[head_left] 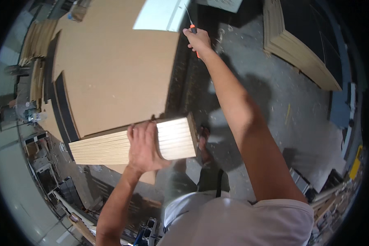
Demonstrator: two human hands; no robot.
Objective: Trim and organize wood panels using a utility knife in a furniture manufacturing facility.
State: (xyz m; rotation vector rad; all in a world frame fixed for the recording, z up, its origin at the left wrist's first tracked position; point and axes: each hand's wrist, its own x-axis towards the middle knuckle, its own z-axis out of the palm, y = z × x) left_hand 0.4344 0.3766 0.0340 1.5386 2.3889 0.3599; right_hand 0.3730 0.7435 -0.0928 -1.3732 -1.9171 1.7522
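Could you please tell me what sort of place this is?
Probably a workshop or warehouse: a large brown board lies ahead, dark-topped boards are stacked at right, and the right hand holds a slim-shafted tool.

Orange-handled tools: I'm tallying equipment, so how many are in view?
1: the orange-and-black tool in the right hand, near the pale sheet. Others may be hidden from view.

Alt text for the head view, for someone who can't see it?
A person's left-hand grip rests on a stack of pale-edged boards, while the right-hand grip holds a thin orange-and-black tool. Beyond the stack lies a large brown panel.
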